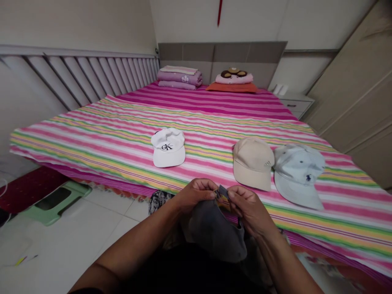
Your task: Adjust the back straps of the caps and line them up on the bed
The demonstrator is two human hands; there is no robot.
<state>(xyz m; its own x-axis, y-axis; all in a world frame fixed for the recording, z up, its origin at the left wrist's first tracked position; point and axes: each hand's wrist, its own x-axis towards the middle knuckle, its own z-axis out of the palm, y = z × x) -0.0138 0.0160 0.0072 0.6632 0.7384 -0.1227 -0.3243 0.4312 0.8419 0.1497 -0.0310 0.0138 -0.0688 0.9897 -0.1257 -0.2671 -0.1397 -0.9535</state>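
Observation:
A dark grey cap (217, 232) hangs in front of me, its back strap held up between both hands. My left hand (199, 194) pinches the strap end beside what looks like a small metal buckle. Opposite it, my right hand (248, 206) grips the other strap end between thumb and fingers. Beyond my hands on the bed lie a white cap (169, 148) with black letters, a beige cap (253, 163) and a pale blue cap (298, 173) with a small dark emblem. The beige and pale blue caps touch.
The bed has a striped sheet (92, 134). Folded purple bedding (179, 77) and a pink-and-orange stack (234, 81) sit by the headboard (196, 53). A white railing (92, 77) runs along the left. A green stool (58, 202) stands on the floor, and a nightstand (295, 104) at the right.

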